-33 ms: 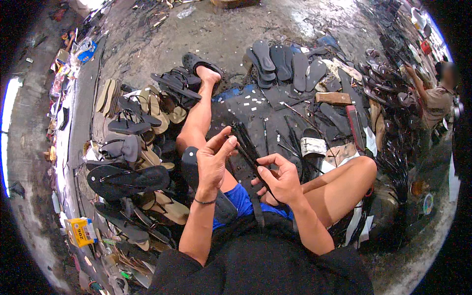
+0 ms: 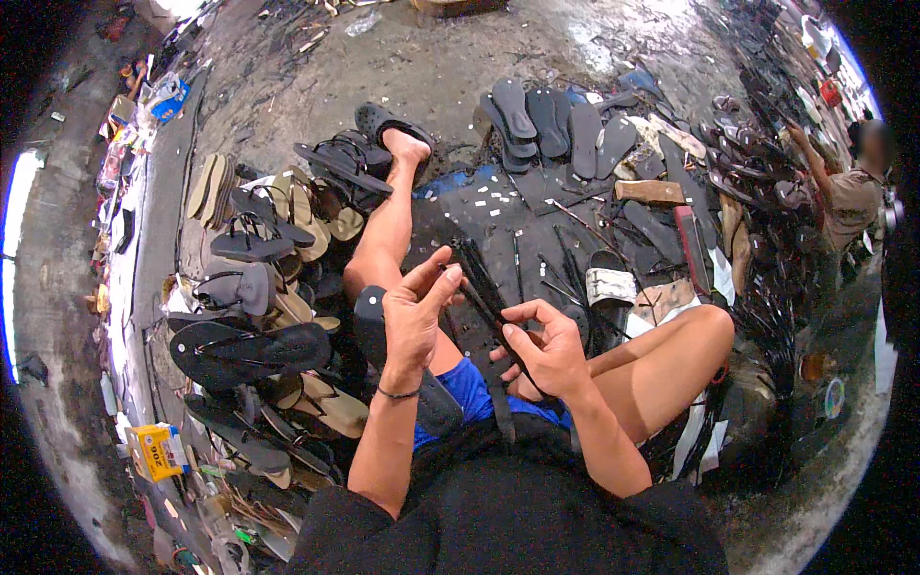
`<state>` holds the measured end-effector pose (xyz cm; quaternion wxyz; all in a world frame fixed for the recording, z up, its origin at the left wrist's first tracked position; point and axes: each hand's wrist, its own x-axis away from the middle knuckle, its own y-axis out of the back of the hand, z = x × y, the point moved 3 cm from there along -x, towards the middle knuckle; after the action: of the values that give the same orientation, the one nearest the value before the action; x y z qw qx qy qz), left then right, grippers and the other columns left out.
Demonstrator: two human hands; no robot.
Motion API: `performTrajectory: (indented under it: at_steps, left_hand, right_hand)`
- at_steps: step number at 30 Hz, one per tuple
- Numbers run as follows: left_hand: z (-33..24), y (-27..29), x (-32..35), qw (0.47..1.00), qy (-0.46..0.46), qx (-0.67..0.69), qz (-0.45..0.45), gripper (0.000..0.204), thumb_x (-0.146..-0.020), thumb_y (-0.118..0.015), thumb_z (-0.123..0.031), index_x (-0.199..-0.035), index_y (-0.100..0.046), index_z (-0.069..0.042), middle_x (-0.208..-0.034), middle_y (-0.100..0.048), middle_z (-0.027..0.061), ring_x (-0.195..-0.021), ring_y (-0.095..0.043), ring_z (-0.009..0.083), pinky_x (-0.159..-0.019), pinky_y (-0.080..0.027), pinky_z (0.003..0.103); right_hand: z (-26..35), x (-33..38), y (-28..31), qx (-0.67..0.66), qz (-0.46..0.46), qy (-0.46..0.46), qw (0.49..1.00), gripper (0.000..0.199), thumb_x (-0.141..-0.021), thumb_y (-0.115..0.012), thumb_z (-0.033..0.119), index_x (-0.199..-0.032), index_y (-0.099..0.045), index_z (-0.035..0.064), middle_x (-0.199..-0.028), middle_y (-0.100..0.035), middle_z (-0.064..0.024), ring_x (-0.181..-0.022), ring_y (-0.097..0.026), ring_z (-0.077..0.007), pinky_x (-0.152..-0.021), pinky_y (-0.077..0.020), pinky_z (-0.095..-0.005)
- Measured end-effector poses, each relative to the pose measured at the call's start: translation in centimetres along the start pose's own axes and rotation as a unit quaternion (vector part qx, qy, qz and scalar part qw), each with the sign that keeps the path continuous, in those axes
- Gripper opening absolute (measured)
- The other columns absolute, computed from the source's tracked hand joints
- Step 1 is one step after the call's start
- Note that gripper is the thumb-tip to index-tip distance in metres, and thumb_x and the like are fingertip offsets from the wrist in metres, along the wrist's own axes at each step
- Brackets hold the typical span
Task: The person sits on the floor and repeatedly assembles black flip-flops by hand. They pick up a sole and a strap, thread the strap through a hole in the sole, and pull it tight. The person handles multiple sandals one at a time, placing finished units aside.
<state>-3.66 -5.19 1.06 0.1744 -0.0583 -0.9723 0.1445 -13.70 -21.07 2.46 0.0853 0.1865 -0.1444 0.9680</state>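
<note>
A bundle of thin black straps (image 2: 486, 299) runs slantwise between my hands above my lap. My left hand (image 2: 414, 321) pinches thumb against fingers at the bundle's upper end. Lower down, my right hand (image 2: 548, 353) is closed around the straps, its thumb and forefinger pressed on them. A dark footwear sole (image 2: 441, 410) lies along my left thigh, partly behind my left forearm. Beyond my hands, more loose black strips (image 2: 565, 268) lie on the dark mat (image 2: 489, 235). What my left fingertips grip is small, but it appears to be strap ends.
Flip-flops (image 2: 254, 353) are heaped to my left, near a yellow box (image 2: 158, 452). Dark soles (image 2: 551, 120) stand in a row at the far side. A wooden block (image 2: 650, 192) and a white-strapped slide (image 2: 609, 285) sit right of centre. Another person (image 2: 853, 196) is at far right.
</note>
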Motion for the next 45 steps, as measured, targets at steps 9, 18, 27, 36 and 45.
performTrajectory:
  at_steps: [9, 18, 27, 36, 45]
  left_hand:
    - [-1.1, -0.6, 0.1, 0.995, -0.051, -0.075, 0.051, 0.034, -0.093, -0.073, -0.009, -0.125, -0.067, 0.001, -0.111, -0.074, 0.0113, -0.095, -0.070, 0.0144, -0.081, -0.058, 0.029]
    - [-0.2, 0.8, 3.5, 0.951, -0.126, -0.281, 0.033, 0.035, -0.100, -0.061, -0.010, -0.134, -0.061, 0.001, -0.120, -0.070, 0.0148, -0.109, -0.066, 0.0197, -0.095, -0.053, 0.033]
    - [1.8, 8.6, 4.4, 0.796, -0.121, -0.552, -0.217, 0.092, -0.081, -0.080, -0.018, -0.151, -0.026, 0.006, -0.140, -0.050, 0.0274, -0.130, -0.049, 0.0406, -0.111, -0.039, 0.045]
    - [-2.4, 4.2, 7.7, 0.969, -0.107, -0.217, -0.045, 0.035, -0.090, -0.071, -0.006, -0.122, -0.057, 0.002, -0.106, -0.068, 0.0047, -0.094, -0.062, 0.0095, -0.084, -0.052, 0.026]
    - [-2.1, 3.2, 8.7, 0.979, -0.084, -0.188, 0.002, 0.033, -0.091, -0.070, -0.002, -0.122, -0.059, 0.002, -0.107, -0.069, 0.0051, -0.096, -0.063, 0.0094, -0.084, -0.052, 0.025]
  right_hand:
    - [1.3, -0.4, 0.8, 0.228, -0.008, 0.061, 0.972, 0.024, -0.093, -0.066, 0.011, -0.114, -0.065, 0.0000, -0.106, -0.070, -0.0141, -0.090, -0.072, -0.0261, -0.074, -0.0588, -0.0351]
    - [1.7, -2.1, -1.9, 0.282, -0.055, 0.329, 0.899, 0.018, -0.092, -0.070, 0.002, -0.110, -0.070, -0.0005, -0.095, -0.067, -0.0068, -0.077, -0.066, -0.0114, -0.066, -0.0538, -0.0269]
    - [0.6, -2.5, -3.0, 0.184, -0.005, 0.174, 0.967, 0.016, -0.095, -0.069, 0.011, -0.106, -0.066, -0.0009, -0.088, -0.069, -0.0024, -0.080, -0.061, -0.0052, -0.070, -0.0498, -0.0229]
    - [2.7, -1.9, -5.3, 0.302, 0.043, 0.227, 0.925, 0.018, -0.088, -0.076, 0.013, -0.098, -0.071, -0.0012, -0.091, -0.073, -0.0119, -0.079, -0.069, -0.0175, -0.068, -0.0535, -0.0302]
    - [3.7, -0.9, -4.0, 0.358, 0.062, 0.225, 0.904, 0.018, -0.085, -0.076, 0.015, -0.093, -0.071, -0.0010, -0.088, -0.071, -0.0144, -0.078, -0.070, -0.0262, -0.067, -0.0529, -0.0347]
